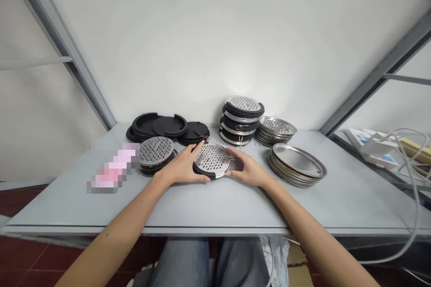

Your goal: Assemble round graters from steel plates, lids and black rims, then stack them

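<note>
Clamped between left hand and right hand, a perforated metal disc sits below twelve o'clock's tall stack.

Both bare forearms reach forward over the desk and angle inward; the left hand and the right hand face each other, a little apart, palms turned inward, each with its thumb nearer the body than its fingers.

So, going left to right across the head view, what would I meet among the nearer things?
Blurred pink item, short stack of rough-surfaced discs, left hand, perforated disc, right hand, stack of smooth metal plates, white box.
</note>
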`<act>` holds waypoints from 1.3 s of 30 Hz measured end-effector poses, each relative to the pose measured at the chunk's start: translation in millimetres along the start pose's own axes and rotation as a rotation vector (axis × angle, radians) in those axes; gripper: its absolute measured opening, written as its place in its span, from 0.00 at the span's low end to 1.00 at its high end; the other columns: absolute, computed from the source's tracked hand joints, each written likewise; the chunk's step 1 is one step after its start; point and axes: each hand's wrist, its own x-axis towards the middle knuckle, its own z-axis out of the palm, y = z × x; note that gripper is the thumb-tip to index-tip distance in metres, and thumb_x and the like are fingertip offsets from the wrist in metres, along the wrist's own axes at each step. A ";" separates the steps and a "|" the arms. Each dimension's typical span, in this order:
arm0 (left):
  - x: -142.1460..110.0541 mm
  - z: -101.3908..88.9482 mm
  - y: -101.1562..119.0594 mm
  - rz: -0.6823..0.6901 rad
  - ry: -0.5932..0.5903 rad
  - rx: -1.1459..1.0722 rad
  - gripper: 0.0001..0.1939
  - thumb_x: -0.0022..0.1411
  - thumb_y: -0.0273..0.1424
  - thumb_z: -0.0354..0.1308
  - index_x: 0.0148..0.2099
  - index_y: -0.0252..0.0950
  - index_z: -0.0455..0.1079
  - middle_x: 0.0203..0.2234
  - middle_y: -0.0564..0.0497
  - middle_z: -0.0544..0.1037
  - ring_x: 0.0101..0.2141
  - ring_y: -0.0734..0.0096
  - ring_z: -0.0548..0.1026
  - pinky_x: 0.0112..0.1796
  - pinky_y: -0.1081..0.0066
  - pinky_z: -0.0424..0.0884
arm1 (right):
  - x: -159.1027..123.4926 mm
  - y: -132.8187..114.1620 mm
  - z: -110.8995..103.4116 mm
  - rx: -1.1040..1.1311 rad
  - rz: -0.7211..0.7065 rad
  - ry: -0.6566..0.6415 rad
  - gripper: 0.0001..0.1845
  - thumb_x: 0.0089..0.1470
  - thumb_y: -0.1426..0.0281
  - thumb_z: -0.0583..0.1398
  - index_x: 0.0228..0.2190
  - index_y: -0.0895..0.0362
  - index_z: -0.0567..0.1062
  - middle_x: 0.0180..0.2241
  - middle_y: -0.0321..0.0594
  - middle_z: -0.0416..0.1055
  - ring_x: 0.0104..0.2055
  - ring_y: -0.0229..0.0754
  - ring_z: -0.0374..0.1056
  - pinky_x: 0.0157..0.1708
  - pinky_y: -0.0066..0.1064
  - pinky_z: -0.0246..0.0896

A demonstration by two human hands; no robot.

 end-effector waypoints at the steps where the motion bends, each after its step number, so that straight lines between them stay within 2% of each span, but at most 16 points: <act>1: -0.2 0.8 -0.4 0.003 0.000 0.016 0.62 0.44 0.57 0.64 0.70 0.41 0.33 0.66 0.39 0.48 0.64 0.45 0.50 0.59 0.53 0.54 | 0.1 -0.2 0.8 -0.008 0.004 0.011 0.45 0.45 0.54 0.66 0.60 0.54 0.59 0.58 0.51 0.63 0.59 0.55 0.61 0.58 0.51 0.55; 5: 1.1 6.1 1.2 0.066 0.022 0.080 0.60 0.42 0.58 0.64 0.69 0.38 0.42 0.67 0.39 0.43 0.65 0.43 0.42 0.62 0.51 0.47 | 0.7 -1.1 -2.5 -0.025 0.010 0.000 0.45 0.45 0.54 0.66 0.60 0.54 0.58 0.58 0.51 0.62 0.59 0.54 0.61 0.58 0.50 0.55; 8: 2.6 9.1 6.3 0.157 0.054 0.093 0.53 0.45 0.55 0.65 0.67 0.38 0.51 0.66 0.40 0.47 0.65 0.45 0.44 0.62 0.51 0.47 | 0.7 -0.5 -11.2 -0.038 0.035 -0.029 0.45 0.45 0.54 0.66 0.60 0.55 0.58 0.57 0.52 0.64 0.58 0.54 0.62 0.57 0.50 0.57; 10: 3.2 9.7 9.7 0.202 0.066 0.077 0.46 0.48 0.51 0.65 0.65 0.39 0.56 0.64 0.41 0.55 0.64 0.47 0.50 0.61 0.52 0.50 | 0.9 0.6 -16.5 -0.054 0.048 -0.038 0.38 0.49 0.57 0.64 0.58 0.56 0.62 0.55 0.51 0.67 0.56 0.54 0.65 0.55 0.49 0.59; 12: 3.5 10.1 11.7 0.231 0.069 0.058 0.41 0.50 0.48 0.65 0.63 0.40 0.60 0.61 0.42 0.60 0.62 0.48 0.55 0.61 0.52 0.51 | 1.5 1.3 -19.2 -0.073 0.041 -0.045 0.25 0.56 0.61 0.59 0.53 0.55 0.68 0.51 0.48 0.71 0.52 0.52 0.68 0.53 0.48 0.62; 13: 3.7 10.6 12.0 0.240 0.068 0.053 0.40 0.50 0.47 0.66 0.62 0.41 0.61 0.61 0.43 0.61 0.62 0.48 0.56 0.61 0.51 0.50 | 1.8 1.4 -19.3 -0.083 0.034 -0.046 0.20 0.58 0.64 0.56 0.51 0.54 0.71 0.49 0.47 0.73 0.51 0.51 0.69 0.52 0.47 0.63; 15: 4.1 12.2 11.5 0.246 0.061 0.050 0.41 0.48 0.47 0.67 0.62 0.41 0.61 0.61 0.42 0.61 0.62 0.47 0.55 0.62 0.50 0.47 | 2.5 1.0 -17.2 -0.105 0.026 -0.039 0.16 0.59 0.67 0.53 0.47 0.54 0.74 0.46 0.46 0.75 0.48 0.50 0.71 0.51 0.47 0.64; 17: 4.5 14.3 10.5 0.246 0.051 0.048 0.43 0.47 0.47 0.68 0.63 0.40 0.60 0.62 0.41 0.59 0.63 0.46 0.53 0.62 0.49 0.45 | 2.5 -0.1 -13.5 -0.123 0.012 -0.018 0.19 0.57 0.67 0.56 0.50 0.55 0.72 0.48 0.47 0.73 0.50 0.51 0.69 0.52 0.48 0.63; 21: 4.0 14.8 9.3 0.242 0.039 0.056 0.43 0.50 0.49 0.65 0.64 0.40 0.58 0.64 0.41 0.56 0.64 0.48 0.50 0.62 0.50 0.44 | 1.0 -2.3 -9.1 -0.090 -0.039 -0.040 0.32 0.52 0.65 0.61 0.58 0.58 0.63 0.56 0.51 0.65 0.57 0.53 0.62 0.57 0.50 0.57; 26: 2.1 10.0 7.2 0.135 0.064 0.055 0.46 0.52 0.53 0.61 0.66 0.38 0.53 0.66 0.40 0.47 0.65 0.48 0.44 0.62 0.52 0.48 | -0.4 -4.0 -13.7 -0.014 -0.002 -0.100 0.30 0.57 0.63 0.56 0.59 0.56 0.60 0.59 0.51 0.61 0.60 0.52 0.60 0.59 0.50 0.54; 31: 1.3 12.7 3.8 0.052 0.015 -0.005 0.48 0.53 0.56 0.58 0.68 0.38 0.49 0.67 0.40 0.42 0.66 0.48 0.40 0.62 0.51 0.47 | -0.7 -5.3 -12.3 -0.006 -0.003 -0.076 0.39 0.51 0.58 0.62 0.60 0.56 0.59 0.60 0.52 0.61 0.60 0.54 0.59 0.59 0.51 0.53; 34: 0.5 14.1 2.9 0.041 -0.005 -0.011 0.49 0.52 0.56 0.58 0.68 0.39 0.47 0.68 0.40 0.40 0.66 0.49 0.39 0.62 0.52 0.48 | 0.0 -4.7 -8.4 -0.018 -0.014 -0.066 0.40 0.48 0.56 0.64 0.59 0.56 0.60 0.58 0.52 0.63 0.59 0.54 0.61 0.59 0.51 0.54; 39: 0.1 13.5 3.4 0.063 -0.006 -0.047 0.50 0.49 0.55 0.62 0.67 0.39 0.49 0.68 0.41 0.42 0.66 0.47 0.40 0.61 0.51 0.48 | 0.5 -3.7 -5.4 -0.028 -0.024 -0.040 0.38 0.48 0.56 0.65 0.57 0.55 0.64 0.56 0.51 0.65 0.58 0.54 0.62 0.58 0.51 0.56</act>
